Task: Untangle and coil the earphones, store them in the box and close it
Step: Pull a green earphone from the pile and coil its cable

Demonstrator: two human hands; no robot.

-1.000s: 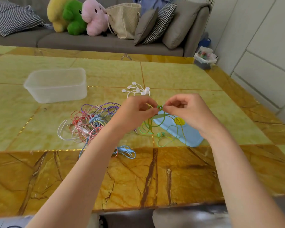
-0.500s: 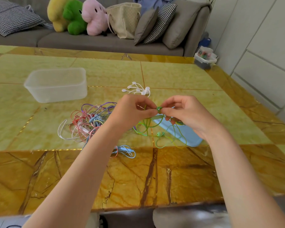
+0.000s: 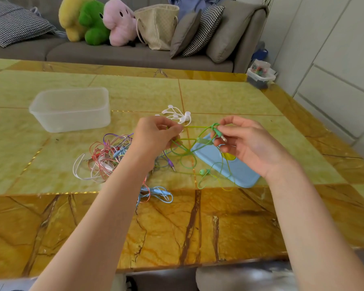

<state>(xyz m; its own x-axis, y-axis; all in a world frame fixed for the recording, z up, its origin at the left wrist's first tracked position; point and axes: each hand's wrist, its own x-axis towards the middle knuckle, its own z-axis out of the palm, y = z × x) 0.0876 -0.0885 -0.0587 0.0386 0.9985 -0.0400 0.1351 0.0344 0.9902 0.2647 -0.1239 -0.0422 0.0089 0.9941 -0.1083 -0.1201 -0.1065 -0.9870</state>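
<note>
Both hands hold the green earphones above the table.

The left hand (image 3: 156, 135) pinches the green earphones (image 3: 184, 153) cord while the right hand (image 3: 246, 143) grips the plug end, a strand taut between them and loops hanging over the blue lid (image 3: 229, 164). The clear box (image 3: 70, 109) sits open at far left on the table (image 3: 219, 217), beyond a tangled pile of earphones (image 3: 107, 158).

Bright, even daylight, soft shadows, faint sheen on the table (image 3: 219, 97); wide-angle bending and blur along the edges.
</note>
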